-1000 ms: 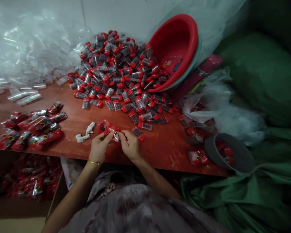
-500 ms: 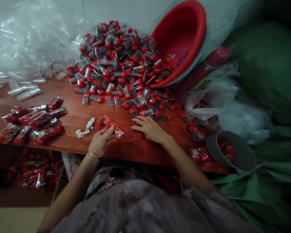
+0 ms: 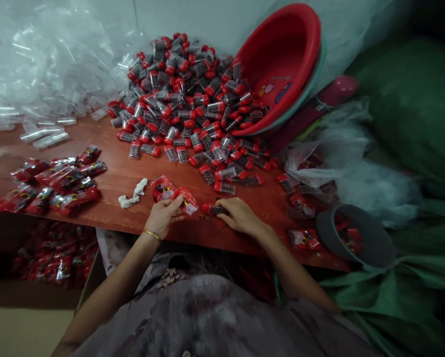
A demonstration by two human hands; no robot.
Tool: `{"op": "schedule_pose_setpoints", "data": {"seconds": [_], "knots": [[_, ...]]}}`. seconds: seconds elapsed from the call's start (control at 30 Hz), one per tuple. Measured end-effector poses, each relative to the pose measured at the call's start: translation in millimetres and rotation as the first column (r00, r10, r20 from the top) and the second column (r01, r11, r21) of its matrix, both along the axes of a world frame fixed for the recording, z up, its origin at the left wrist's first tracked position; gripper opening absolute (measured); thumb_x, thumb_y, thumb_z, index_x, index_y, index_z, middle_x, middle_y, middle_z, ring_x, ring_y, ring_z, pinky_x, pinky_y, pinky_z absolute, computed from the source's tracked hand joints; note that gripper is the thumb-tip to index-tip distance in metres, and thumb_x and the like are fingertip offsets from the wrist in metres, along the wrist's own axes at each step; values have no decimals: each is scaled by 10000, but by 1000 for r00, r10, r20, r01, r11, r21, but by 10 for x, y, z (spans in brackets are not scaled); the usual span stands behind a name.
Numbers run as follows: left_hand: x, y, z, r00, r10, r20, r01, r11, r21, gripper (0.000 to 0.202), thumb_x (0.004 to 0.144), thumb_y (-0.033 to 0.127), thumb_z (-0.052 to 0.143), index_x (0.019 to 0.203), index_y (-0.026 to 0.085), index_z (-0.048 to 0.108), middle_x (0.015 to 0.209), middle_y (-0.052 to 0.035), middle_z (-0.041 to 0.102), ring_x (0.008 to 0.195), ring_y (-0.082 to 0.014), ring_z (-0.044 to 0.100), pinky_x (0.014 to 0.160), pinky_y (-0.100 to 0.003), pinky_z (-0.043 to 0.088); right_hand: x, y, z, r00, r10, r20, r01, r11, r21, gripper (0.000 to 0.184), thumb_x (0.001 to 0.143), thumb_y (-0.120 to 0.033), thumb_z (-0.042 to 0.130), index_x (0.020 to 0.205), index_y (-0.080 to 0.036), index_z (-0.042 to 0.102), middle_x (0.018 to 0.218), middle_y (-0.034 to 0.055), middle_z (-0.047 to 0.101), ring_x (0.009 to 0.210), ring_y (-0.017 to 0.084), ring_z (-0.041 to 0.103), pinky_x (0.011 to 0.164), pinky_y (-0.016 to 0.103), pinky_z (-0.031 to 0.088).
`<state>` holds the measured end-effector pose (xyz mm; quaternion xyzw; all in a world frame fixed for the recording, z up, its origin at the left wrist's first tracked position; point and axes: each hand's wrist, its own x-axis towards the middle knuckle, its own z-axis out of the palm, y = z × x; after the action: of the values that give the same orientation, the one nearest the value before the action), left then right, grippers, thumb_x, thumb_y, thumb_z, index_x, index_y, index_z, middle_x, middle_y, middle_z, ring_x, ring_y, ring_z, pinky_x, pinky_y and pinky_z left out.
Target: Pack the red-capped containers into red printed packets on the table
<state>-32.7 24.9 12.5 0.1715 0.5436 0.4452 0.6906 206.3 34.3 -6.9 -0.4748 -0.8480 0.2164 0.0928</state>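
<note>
My left hand (image 3: 163, 214) pinches a small red printed plastic wrapper (image 3: 186, 199) between thumb and fingers, just above the table. Another red wrapper (image 3: 160, 188) lies beside it. To the right, my right hand (image 3: 237, 214) is closed on a small clear tube with a red cap (image 3: 212, 208), which holds dark pieces. Its red end points left toward the wrapper. Beyond both hands rises a large heap of the same red-capped tubes (image 3: 193, 99). A single tube (image 3: 224, 188) lies at the near edge of that heap.
Wrapped red packets (image 3: 64, 178) lie at left, above a box of more packets (image 3: 55, 258). A white scrap (image 3: 133, 194), clear empty tubes (image 3: 46, 136), a tilted red basin (image 3: 282, 54), a flask (image 3: 330, 94) and a grey bowl (image 3: 334, 223) stand around the red-brown table (image 3: 111, 218).
My right hand has drawn a red-capped tube nearer the table's front edge, its fingers now closed on it. The wrapper in my left hand has shifted slightly right. The view has moved a little.
</note>
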Motion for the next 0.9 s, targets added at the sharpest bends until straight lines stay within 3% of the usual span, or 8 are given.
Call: {"op": "schedule_pose_setpoints", "data": {"seconds": [0.13,0.23,0.3,0.43,0.6,0.67,0.8,0.9], "knots": [[16,-4,20,999,32,-30,-31,999,20,498,388,471,846,666,118,632,612,-32,661,538,-136,620,516,-245,506,-39,-228,-36,954,-200,-223,170,975,-145,295,869,-309,498,1135,-201,562,841,47,669,675,161,583,673,308,454],[38,-4,41,998,28,-50,-27,999,25,521,343,490,846,643,115,642,602,-31,657,510,-125,599,516,-251,508,-117,-450,37,859,-273,-433,158,946,-283,334,895,-318,436,1197,-198,514,712,-6,641,531,112,546,561,246,445],[62,-2,55,998,20,-62,-18,999,34,514,336,485,848,638,114,662,612,-37,666,516,-127,598,522,-252,508,-200,-568,123,827,-264,-496,134,950,-282,297,889,-314,443,1139,-188,542,650,-22,611,517,104,538,542,228,435],[90,-4,56,994,-42,-99,51,995,84,471,391,480,836,655,114,704,633,-50,685,540,-135,599,537,-252,500,-362,-648,249,837,-230,-496,152,969,-193,225,857,-288,488,1029,-185,588,633,-16,607,570,120,565,572,233,437],[73,-34,1,978,-143,-153,167,973,158,457,434,507,809,678,130,719,663,-50,701,601,-157,631,549,-239,486,-447,-582,207,822,-291,-489,220,955,-198,198,841,-284,494,969,-179,602,605,-16,591,588,131,571,574,238,434],[71,-41,-13,983,-130,-131,150,975,161,464,425,499,815,693,131,722,687,-58,709,628,-172,643,561,-248,491,-461,-573,173,792,-326,-516,227,942,-248,197,840,-288,495,965,-180,601,589,-21,578,571,127,557,562,238,429],[62,-18,-2,997,1,-77,7,994,108,468,392,476,834,686,131,719,661,-49,702,570,-145,619,538,-242,490,-459,-605,147,724,-391,-569,214,911,-354,197,837,-299,495,959,-187,601,563,-31,549,512,111,511,488,222,395],[44,7,12,999,-1,-45,4,997,78,460,369,449,849,678,133,722,647,-43,697,544,-132,603,524,-234,485,-437,-632,182,713,-412,-568,225,901,-371,195,831,-306,501,944,-190,610,560,-31,542,478,99,478,451,213,370]]}}
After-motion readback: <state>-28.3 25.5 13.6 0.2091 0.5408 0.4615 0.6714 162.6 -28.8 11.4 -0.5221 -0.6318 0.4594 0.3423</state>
